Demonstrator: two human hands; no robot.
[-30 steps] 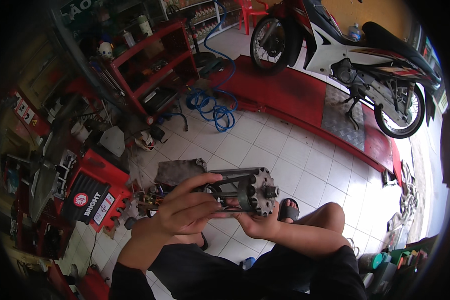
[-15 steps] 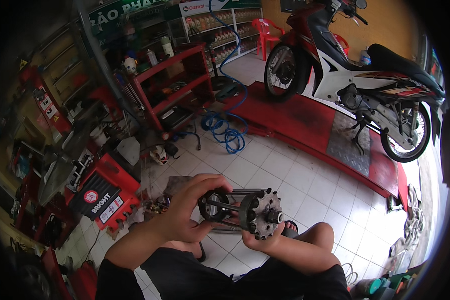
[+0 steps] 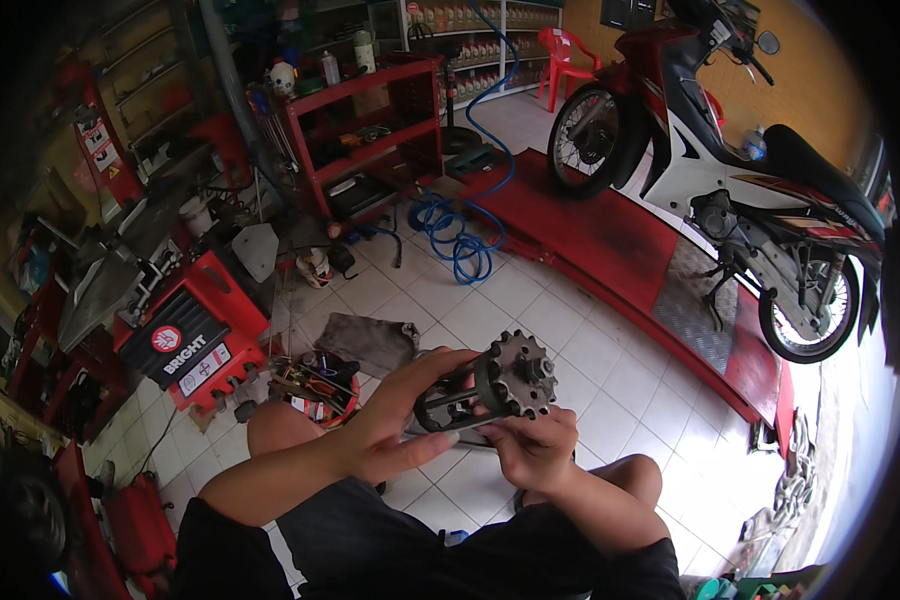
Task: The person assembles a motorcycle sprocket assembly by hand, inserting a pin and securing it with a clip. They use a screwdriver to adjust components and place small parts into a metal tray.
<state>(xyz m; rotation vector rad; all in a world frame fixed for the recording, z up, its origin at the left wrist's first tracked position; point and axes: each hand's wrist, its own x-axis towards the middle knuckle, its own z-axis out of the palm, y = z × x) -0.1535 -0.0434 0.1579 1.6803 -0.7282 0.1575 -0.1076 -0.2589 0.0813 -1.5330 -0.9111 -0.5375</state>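
A dark metal gear assembly (image 3: 500,388), a toothed sprocket on a cage-like drum, is held in front of my knees above the white tiled floor. My left hand (image 3: 405,425) wraps around the drum end from the left, fingers curled over it. Under the sprocket end, my right hand (image 3: 532,448) grips from below, thumb and fingers on the part. Both forearms rise from the lower edge over dark shorts.
A red tool chest (image 3: 198,335) and a bowl of small parts (image 3: 315,388) sit on the floor at left, beside a grey rag (image 3: 370,340). A coiled blue hose (image 3: 460,235) lies ahead. A motorcycle (image 3: 730,190) stands on a red ramp (image 3: 620,250) at right. Red shelving (image 3: 370,140) is behind.
The view has tilted up and shifted, bringing the motorcycle and shelves lower in frame. Both hands keep hold of the gear assembly, which has turned slightly so the sprocket faces up more.
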